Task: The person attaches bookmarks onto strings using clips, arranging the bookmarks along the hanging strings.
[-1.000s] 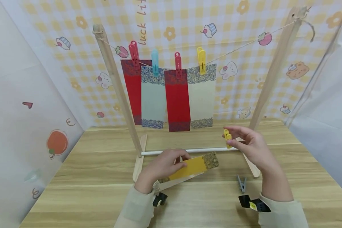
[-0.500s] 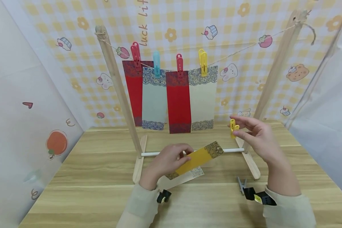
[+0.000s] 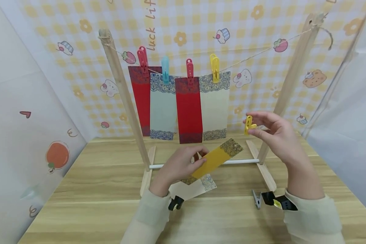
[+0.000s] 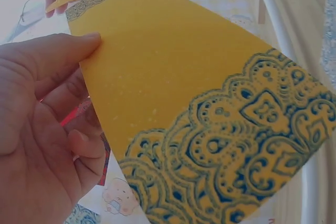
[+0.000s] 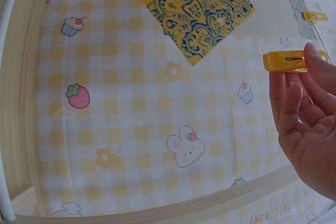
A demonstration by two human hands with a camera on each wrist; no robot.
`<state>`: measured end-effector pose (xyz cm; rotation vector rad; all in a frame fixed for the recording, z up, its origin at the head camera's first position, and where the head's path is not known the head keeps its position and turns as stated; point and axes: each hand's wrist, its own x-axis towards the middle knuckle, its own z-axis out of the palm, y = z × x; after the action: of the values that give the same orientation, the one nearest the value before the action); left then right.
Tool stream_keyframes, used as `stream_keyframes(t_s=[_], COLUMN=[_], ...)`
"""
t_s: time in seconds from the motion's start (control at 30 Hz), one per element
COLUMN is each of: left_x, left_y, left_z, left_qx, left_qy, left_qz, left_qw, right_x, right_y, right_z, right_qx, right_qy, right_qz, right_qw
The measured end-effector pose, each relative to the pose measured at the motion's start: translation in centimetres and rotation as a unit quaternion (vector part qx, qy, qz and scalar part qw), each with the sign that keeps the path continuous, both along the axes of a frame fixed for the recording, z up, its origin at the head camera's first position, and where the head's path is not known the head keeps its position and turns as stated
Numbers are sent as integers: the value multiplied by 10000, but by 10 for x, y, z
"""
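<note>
My left hand (image 3: pixel 183 164) pinches a yellow paper card (image 3: pixel 215 159) by its left edge; dark lace patterns border both ends. The card tilts up to the right above the table. In the left wrist view the thumb lies on the face of the card (image 4: pixel 173 66). My right hand (image 3: pixel 277 135) holds a yellow clothespin (image 3: pixel 248 125) between thumb and fingers, up and to the right of the card. The right wrist view shows the clothespin (image 5: pixel 286 61) from the side. A cream card (image 3: pixel 195 189) with a lace end lies on the table below the left hand.
A string (image 3: pixel 247 59) spans two wooden posts (image 3: pixel 122 88). Pegs hold several cards on it: two red (image 3: pixel 189 112), a pale green (image 3: pixel 163 108) and a cream one (image 3: pixel 215 108). A white rod (image 3: pixel 241 161) joins the feet. A grey clothespin (image 3: pixel 256 199) lies near the right wrist.
The left hand has lifted the yellow card off the cream card and tilted it upward. The right hand has risen with the yellow clothespin, which has turned in its fingers.
</note>
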<state>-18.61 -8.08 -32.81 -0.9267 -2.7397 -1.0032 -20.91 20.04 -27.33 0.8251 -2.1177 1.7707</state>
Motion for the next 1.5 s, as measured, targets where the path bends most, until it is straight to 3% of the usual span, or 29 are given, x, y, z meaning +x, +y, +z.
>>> stream_keyframes(t_s=[0.2,0.33,0.47,0.93,1.23,1.37,1.5], left_x=[-6,-9,-11,-24,-29,-31,-31], left_y=[4,7,9,26,33,36,39], left_z=[5,6,9,27,42,46,49], left_qx=[180,478,702,1307,1507,1545,1616], left_qy=[335,558,681,1105,1474,1507,1561], left_qz=[-87,-197,-228,101,362,357,365], left_qw=[9992,9971,9949,9852,9769,9758,9737], right_x=[-4,-4,-5,-10,-17,-21,-25], right_y=[-4,-6,-12,-29,-36,-40,-45], right_z=[12,18,27,68,92,101,108], right_qx=[-271,-37,-141,-1332,-1937,-2085,-1791], right_qy=[117,233,363,586,960,1134,1505], right_qz=[-135,-510,-636,-93,496,767,587], right_qw=[9995,9984,9972,9893,9751,9684,9705])
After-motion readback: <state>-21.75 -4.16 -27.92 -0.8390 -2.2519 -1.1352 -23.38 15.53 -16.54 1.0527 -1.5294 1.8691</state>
